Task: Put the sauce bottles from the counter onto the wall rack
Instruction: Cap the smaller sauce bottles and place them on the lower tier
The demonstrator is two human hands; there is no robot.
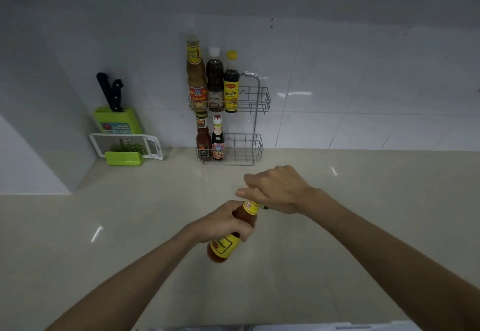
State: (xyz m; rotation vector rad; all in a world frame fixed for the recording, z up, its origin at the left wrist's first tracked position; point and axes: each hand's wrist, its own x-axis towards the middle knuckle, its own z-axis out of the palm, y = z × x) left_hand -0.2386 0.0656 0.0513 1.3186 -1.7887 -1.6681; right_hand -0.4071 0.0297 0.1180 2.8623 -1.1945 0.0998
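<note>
Bottle in hand, racking still to do.
The left hand (223, 223) grips the tilted orange-red, yellow-labelled sauce bottle (223, 249) above the near beige counter (104, 252), and the right hand (278, 190) closes over its cap. The next move probably carries it to the free right side of the far white wire wall rack (259, 99).

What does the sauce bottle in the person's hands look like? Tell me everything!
The sauce bottle is see-through, glass or plastic, and full of orange-red sauce. It has a big yellow label with red writing and a yellow band round its neck. It is tilted, its top leaning away and to the right, over the pale counter. The left hand grips its middle. The right hand closes over its top, hiding the cap, with only a bit of green peeking out.
</note>
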